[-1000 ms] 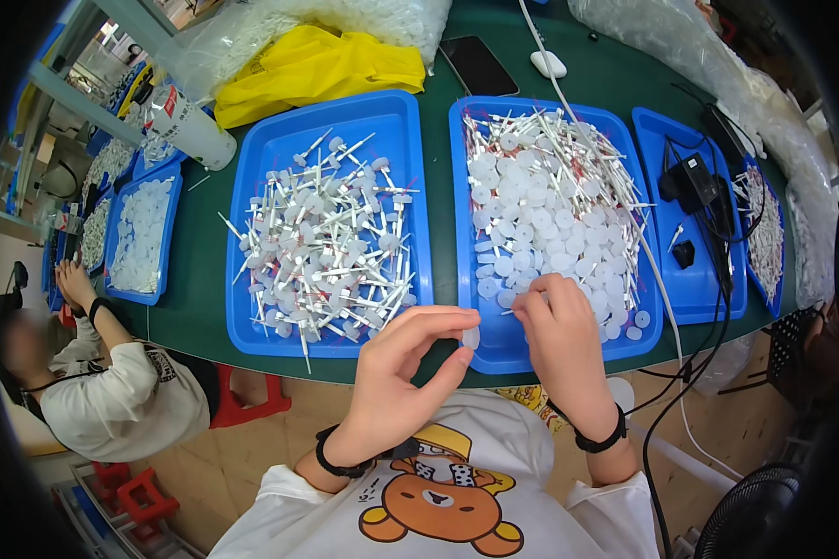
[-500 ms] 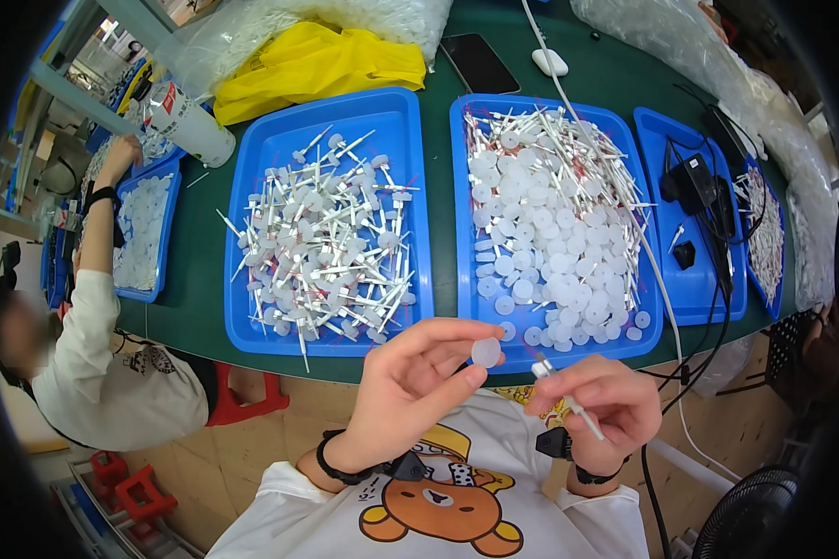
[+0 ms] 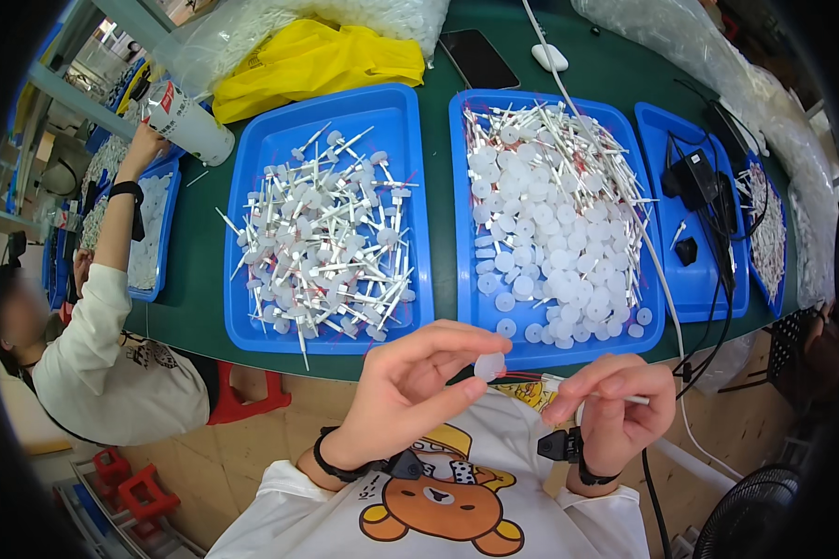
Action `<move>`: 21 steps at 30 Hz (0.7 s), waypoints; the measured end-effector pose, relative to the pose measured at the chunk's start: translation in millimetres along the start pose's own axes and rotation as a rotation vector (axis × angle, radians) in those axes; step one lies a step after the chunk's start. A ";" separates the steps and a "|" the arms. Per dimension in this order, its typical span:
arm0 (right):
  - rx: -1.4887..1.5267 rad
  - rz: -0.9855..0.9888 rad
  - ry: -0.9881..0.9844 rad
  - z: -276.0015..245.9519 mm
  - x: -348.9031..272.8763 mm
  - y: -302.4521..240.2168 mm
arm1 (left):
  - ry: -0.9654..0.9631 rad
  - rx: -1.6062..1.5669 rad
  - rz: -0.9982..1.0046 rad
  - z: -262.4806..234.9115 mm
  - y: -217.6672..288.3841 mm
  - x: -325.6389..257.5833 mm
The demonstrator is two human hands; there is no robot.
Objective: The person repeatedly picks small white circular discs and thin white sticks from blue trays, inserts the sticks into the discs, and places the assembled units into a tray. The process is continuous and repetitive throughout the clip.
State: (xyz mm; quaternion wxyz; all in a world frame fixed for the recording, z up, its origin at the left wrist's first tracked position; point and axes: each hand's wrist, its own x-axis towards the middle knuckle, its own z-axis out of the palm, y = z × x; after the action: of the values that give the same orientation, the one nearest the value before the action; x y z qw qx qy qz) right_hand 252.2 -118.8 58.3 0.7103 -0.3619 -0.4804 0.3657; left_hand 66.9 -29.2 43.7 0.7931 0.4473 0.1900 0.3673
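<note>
Between the thumb and index finger of my left hand [image 3: 415, 387] is a small translucent white plastic disc [image 3: 489, 366]. My right hand [image 3: 625, 401] pinches a thin white stick-like part with red wires [image 3: 552, 380], which lies nearly level. Its wires reach to the disc, though my fingertips partly hide the joint. Both hands are just in front of the near edge of a blue tray [image 3: 464, 307] heaped with loose discs [image 3: 569, 252] and wired sticks [image 3: 569, 130]. A second blue tray [image 3: 236, 321] to the left holds sticks with discs on them [image 3: 331, 238].
At the far side lie a yellow bag [image 3: 322, 70], a phone [image 3: 478, 61] and a white earbud case [image 3: 549, 58]. A white cable [image 3: 625, 196] crosses the right tray. Another tray [image 3: 732, 298] holds a black adapter [image 3: 694, 177]. A co-worker [image 3: 121, 345] sits left, near a cup [image 3: 191, 126].
The stick in my right hand has turned from slanting to nearly level, and its red wires now reach the disc. The co-worker's arm has moved up toward the cup.
</note>
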 end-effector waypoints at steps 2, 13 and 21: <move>-0.004 0.038 0.063 1.4 0.0 -2.0 | -0.121 -0.086 0.029 -7.7 -2.6 0.1; -0.067 0.027 0.102 1.7 -1.7 -3.2 | -0.065 0.020 -0.062 3.0 4.4 -1.0; -0.101 -0.027 0.074 -0.1 -3.1 -2.8 | -0.070 0.036 -0.060 2.7 3.2 -0.8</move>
State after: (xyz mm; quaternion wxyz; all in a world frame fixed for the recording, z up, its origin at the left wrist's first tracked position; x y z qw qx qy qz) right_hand 251.9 -122.7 59.4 0.7132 -0.4042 -0.4766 0.3177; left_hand 66.8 -30.3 47.8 0.8018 0.4681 0.1818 0.3239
